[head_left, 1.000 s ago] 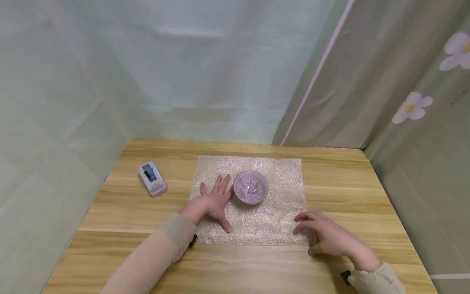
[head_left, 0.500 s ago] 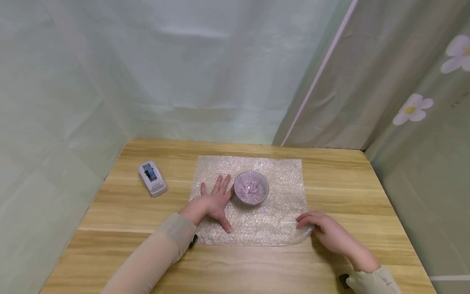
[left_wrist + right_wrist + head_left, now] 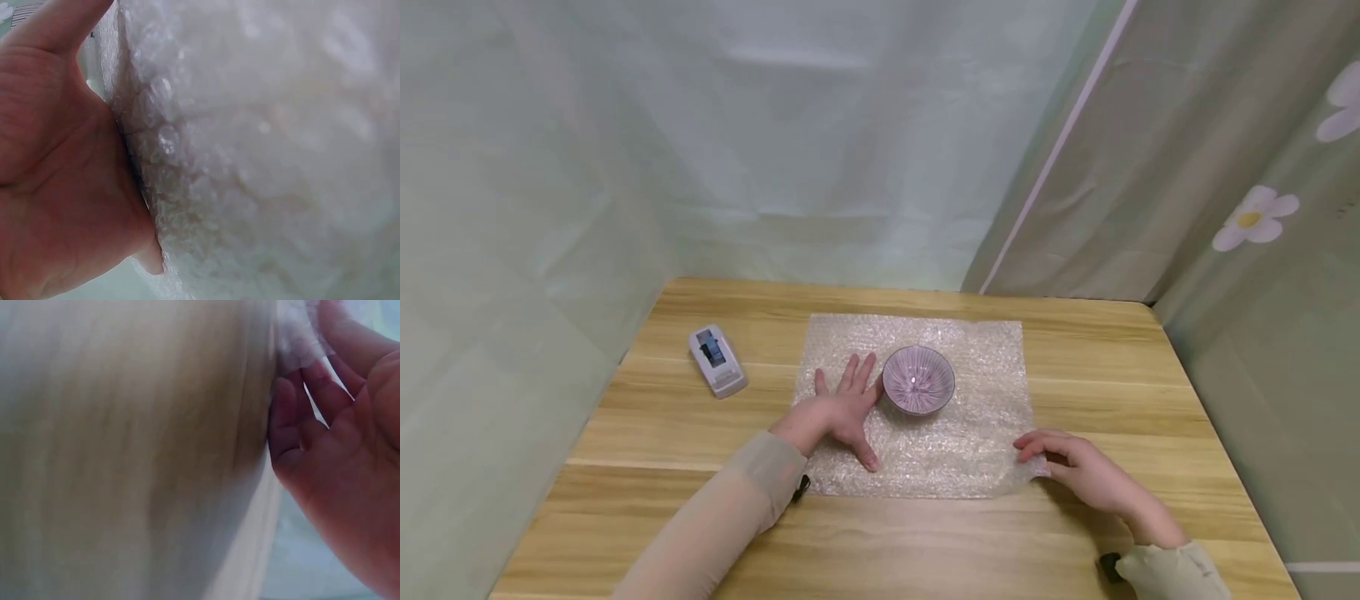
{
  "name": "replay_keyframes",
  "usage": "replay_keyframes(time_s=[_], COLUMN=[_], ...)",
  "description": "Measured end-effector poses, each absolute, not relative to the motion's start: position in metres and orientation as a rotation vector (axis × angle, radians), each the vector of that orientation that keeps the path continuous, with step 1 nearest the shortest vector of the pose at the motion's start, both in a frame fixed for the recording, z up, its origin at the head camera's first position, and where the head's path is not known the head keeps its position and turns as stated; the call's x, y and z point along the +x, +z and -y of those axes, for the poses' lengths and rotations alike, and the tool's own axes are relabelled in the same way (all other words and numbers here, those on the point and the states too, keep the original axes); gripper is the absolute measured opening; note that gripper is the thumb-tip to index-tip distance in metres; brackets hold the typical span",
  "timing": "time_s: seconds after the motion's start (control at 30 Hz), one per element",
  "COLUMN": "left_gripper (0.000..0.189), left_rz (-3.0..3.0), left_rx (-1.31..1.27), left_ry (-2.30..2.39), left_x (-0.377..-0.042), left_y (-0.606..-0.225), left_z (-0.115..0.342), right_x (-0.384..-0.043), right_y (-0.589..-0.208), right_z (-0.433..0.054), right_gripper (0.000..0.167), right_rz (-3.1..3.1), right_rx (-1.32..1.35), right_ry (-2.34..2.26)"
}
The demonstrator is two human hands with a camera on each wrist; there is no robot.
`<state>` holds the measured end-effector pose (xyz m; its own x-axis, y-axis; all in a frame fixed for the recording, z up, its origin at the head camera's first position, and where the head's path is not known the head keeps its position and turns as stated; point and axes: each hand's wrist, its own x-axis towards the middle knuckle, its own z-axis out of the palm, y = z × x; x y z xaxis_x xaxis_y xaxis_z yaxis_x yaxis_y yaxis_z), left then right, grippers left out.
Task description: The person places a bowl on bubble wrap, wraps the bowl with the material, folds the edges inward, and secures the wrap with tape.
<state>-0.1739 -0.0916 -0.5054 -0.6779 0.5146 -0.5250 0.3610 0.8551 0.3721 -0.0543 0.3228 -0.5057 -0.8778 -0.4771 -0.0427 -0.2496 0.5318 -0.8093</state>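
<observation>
A sheet of bubble wrap lies on the wooden table, and a purple-striped bowl stands upright near its middle. My left hand rests on the wrap with spread fingers, its forefinger right at the bowl's left side. In the left wrist view the palm of the left hand shows beside the bubbly sheet. My right hand pinches the sheet's near right corner, which is lifted a little. In the right wrist view, clear plastic sits between the thumb and fingers of the right hand.
A white and grey device with a dark window lies on the left part of the wooden table. Pale curtains hang behind and at both sides, close to the table's edges.
My right hand has closed its fingers on the bubble wrap's near right corner and raised it slightly. My left hand and the bowl stay put on the sheet.
</observation>
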Motion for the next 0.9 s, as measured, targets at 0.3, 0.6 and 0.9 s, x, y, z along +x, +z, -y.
replay_keyframes(time_s=[0.3,0.6,0.9], left_gripper=[0.161,0.162,0.162], left_rz=[-2.376,-2.374,-2.373], left_rx=[0.613,0.618,0.6], left_ry=[0.293,0.276,0.262], left_x=[-0.1727,-0.1766,-0.1763], left_y=[-0.499,-0.5058,-0.5067], left_z=[0.0896,0.0885,0.0881], right_x=[-0.0556,-0.0559,-0.056], right_y=[-0.5086,-0.5087,-0.509], right_z=[-0.3291,-0.3311,-0.3275], right_gripper=[0.014,0.01,0.01], right_rz=[-2.367,-2.376,-2.43], right_rx=[-0.539,-0.501,-0.473], right_ry=[-1.427,-1.39,-1.363])
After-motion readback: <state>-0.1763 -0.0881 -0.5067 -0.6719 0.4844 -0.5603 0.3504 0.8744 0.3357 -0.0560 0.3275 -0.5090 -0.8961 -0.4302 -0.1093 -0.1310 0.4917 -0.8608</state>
